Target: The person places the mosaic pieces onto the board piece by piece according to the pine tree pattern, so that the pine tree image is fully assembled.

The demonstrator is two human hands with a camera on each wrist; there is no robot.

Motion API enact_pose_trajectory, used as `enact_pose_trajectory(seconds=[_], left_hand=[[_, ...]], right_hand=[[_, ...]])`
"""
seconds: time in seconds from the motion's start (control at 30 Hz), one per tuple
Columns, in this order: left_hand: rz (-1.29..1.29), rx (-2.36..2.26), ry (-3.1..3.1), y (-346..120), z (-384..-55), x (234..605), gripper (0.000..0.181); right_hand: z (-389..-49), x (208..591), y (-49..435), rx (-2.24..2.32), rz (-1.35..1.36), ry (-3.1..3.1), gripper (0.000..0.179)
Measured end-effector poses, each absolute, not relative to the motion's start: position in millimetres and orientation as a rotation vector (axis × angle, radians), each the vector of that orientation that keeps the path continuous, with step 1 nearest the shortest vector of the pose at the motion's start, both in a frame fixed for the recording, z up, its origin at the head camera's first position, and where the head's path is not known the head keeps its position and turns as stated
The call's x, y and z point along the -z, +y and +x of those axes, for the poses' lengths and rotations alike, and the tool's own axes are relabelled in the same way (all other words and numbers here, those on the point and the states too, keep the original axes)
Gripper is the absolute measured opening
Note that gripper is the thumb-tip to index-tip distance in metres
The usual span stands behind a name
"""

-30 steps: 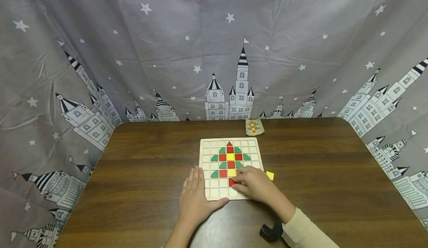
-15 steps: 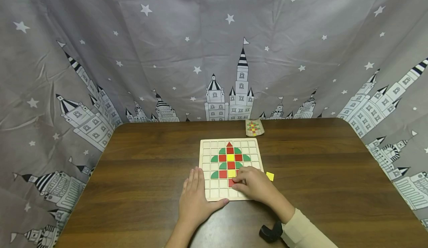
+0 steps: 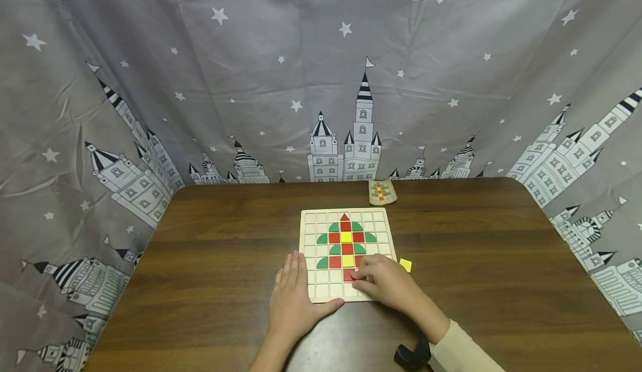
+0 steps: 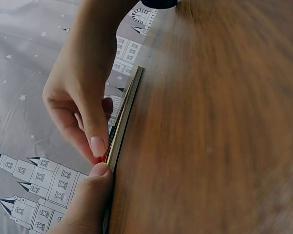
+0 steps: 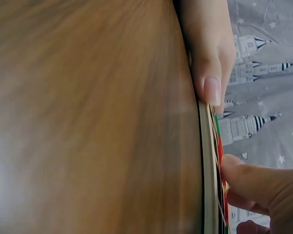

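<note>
A pale wooden grid board [image 3: 321, 290] lies on the table, bearing a tree-like pattern of red, yellow and green tiles. My left hand [image 3: 293, 308] rests at its lower left corner, fingers straight along the left edge and thumb along the front edge. With curled thumb and forefinger, my right hand [image 3: 388, 283] pinches at the right side of a red square tile [image 3: 348, 275], just below the lower yellow square. The left wrist view shows the right hand's fingertips [image 4: 96, 146] at red close over the board. The right hand covers some cells at the board's lower right.
A loose yellow square tile [image 3: 405, 265] lies on the table just right of the board. Behind the board, a small curled pattern card [image 3: 382, 192] shows a similar design. A black device [image 3: 413, 355] is at the right wrist. A grey castle-print curtain [image 3: 241, 82] hangs behind the table.
My right hand has shifted slightly to the right, uncovering more of the red square tile and the red square above right. The left hand stays on the board's corner.
</note>
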State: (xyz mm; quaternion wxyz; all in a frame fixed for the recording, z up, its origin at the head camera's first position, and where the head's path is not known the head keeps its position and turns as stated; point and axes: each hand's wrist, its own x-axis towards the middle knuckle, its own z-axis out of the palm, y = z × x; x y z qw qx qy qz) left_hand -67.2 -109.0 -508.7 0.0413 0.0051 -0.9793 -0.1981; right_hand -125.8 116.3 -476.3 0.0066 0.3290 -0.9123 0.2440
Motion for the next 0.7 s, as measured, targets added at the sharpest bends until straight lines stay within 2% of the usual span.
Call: enact_pose_trajectory(seconds=[0.2,0.37,0.7], left_hand=[[0.013,0.632,-2.998,-109.7,-67.3,508.7,0.136],[0.005,0.653,-2.993,-110.1,-67.5,508.3,0.136],[-0.107,0.755,-2.972,-120.4,-68.1,509.4,0.125]], right_hand=[[-122.8,476.0,141.3,-0.805,0.912,-2.847,0.019],[-124.0,475.2,169.1,-0.798,0.761,-2.860,0.030],[-126.4,476.9,208.4,-0.702,0.540,-2.973,0.047]])
